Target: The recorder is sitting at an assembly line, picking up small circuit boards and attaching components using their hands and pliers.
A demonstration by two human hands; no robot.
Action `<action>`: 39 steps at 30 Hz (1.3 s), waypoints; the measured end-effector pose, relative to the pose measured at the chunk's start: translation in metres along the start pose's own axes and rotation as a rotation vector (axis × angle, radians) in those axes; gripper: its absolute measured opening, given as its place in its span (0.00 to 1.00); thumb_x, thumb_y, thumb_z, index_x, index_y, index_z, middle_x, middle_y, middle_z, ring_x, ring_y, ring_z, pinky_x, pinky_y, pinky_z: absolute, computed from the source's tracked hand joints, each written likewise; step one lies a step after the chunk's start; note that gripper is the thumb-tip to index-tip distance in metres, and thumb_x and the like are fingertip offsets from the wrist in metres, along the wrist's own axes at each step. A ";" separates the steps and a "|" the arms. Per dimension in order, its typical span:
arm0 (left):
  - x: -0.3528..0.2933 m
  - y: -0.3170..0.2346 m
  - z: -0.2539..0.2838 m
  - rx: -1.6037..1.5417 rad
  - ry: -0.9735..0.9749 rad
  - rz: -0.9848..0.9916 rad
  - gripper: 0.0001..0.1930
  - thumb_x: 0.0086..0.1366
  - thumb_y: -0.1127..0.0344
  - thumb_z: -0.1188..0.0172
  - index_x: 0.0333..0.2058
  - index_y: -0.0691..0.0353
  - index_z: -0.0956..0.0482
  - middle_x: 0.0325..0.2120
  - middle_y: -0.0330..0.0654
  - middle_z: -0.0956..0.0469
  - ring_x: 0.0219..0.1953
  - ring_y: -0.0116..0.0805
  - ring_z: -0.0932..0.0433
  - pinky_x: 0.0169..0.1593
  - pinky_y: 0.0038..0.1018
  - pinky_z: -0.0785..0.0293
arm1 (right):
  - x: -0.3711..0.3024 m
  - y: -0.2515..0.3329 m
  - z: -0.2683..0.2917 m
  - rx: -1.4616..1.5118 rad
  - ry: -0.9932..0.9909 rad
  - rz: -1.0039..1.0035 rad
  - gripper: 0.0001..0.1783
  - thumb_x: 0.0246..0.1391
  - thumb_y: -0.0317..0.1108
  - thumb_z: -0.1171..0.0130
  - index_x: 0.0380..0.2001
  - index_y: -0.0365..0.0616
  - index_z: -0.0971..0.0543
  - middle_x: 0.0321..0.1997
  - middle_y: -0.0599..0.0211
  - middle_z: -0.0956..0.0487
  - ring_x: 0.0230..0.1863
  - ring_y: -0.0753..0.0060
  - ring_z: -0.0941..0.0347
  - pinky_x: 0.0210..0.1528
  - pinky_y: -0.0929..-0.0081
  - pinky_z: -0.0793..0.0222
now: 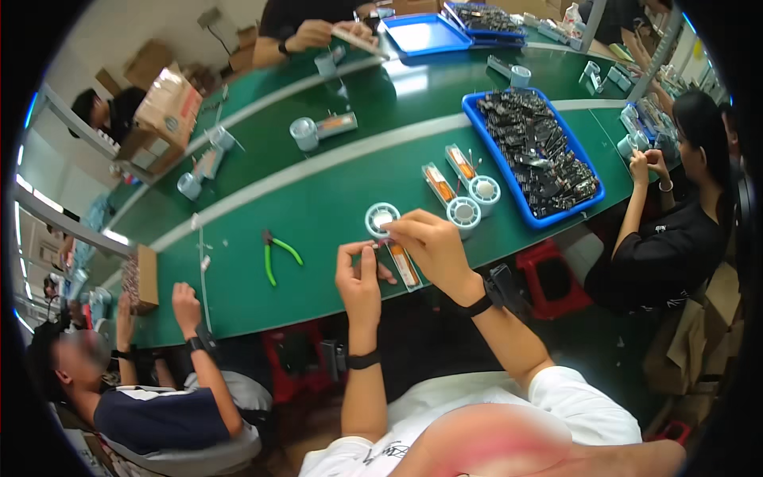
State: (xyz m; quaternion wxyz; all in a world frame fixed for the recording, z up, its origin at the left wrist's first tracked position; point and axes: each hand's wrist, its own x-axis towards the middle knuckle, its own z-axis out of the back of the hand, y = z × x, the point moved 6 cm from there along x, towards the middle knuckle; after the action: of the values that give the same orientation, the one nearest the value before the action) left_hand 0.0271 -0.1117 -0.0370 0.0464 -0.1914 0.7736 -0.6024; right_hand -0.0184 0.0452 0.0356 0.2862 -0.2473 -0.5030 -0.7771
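In front of me at the table's edge is a light-blue handheld-fan-like housing. Its round head [382,220] has a pale disc in the middle, and its open handle [404,266] shows an orange cell. My left hand [360,278] is beside the handle, thumb and forefinger pinched on something small and pale that I cannot make out. From the right, my right hand [433,248] reaches over the housing, its fingertips pinched at the head's rim. What those fingers hold is hidden. Two similar housings [463,213] lie just to the right.
Green-handled cutters [278,256] lie to the left on the green table [238,294]. A blue tray [520,208] of dark circuit boards stands to the right. More housings [304,133] lie on the strip beyond. Co-workers sit left [171,413] and right [664,230]; another works across the table.
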 end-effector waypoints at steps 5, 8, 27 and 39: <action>0.003 -0.008 -0.018 0.022 -0.011 -0.036 0.08 0.80 0.64 0.45 0.44 0.63 0.26 0.33 0.40 0.23 0.22 0.22 0.26 0.23 0.22 0.29 | 0.006 -0.002 0.008 -0.065 0.043 -0.014 0.10 0.58 0.24 0.31 0.43 0.43 0.11 0.38 0.60 0.15 0.33 0.62 0.16 0.35 0.70 0.22; 0.005 -0.013 -0.020 0.024 -0.086 -0.062 0.08 0.80 0.63 0.44 0.43 0.63 0.26 0.33 0.39 0.23 0.20 0.22 0.27 0.23 0.21 0.30 | 0.011 0.001 0.011 -0.023 0.046 0.025 0.10 0.58 0.25 0.30 0.43 0.43 0.11 0.37 0.60 0.15 0.34 0.63 0.16 0.34 0.71 0.22; -0.013 -0.011 0.009 0.167 -0.017 -0.172 0.09 0.79 0.65 0.42 0.48 0.66 0.27 0.36 0.41 0.20 0.24 0.25 0.22 0.26 0.22 0.25 | -0.029 0.003 -0.014 -0.210 0.091 0.233 0.06 0.53 0.34 0.28 0.33 0.48 0.14 0.32 0.72 0.16 0.37 0.67 0.18 0.36 0.71 0.22; -0.048 -0.017 -0.018 0.027 0.076 -0.144 0.09 0.78 0.64 0.40 0.48 0.63 0.27 0.39 0.42 0.18 0.25 0.22 0.21 0.25 0.21 0.22 | -0.042 0.042 0.031 -0.171 0.059 0.320 0.07 0.55 0.32 0.30 0.33 0.43 0.17 0.34 0.63 0.18 0.38 0.55 0.20 0.41 0.62 0.23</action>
State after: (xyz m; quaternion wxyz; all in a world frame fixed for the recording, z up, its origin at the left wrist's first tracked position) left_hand 0.0703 -0.0818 -0.0242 -0.0240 -0.2231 0.7508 -0.6212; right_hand 0.0443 0.0682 0.0459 0.3988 -0.3248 -0.3807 -0.7685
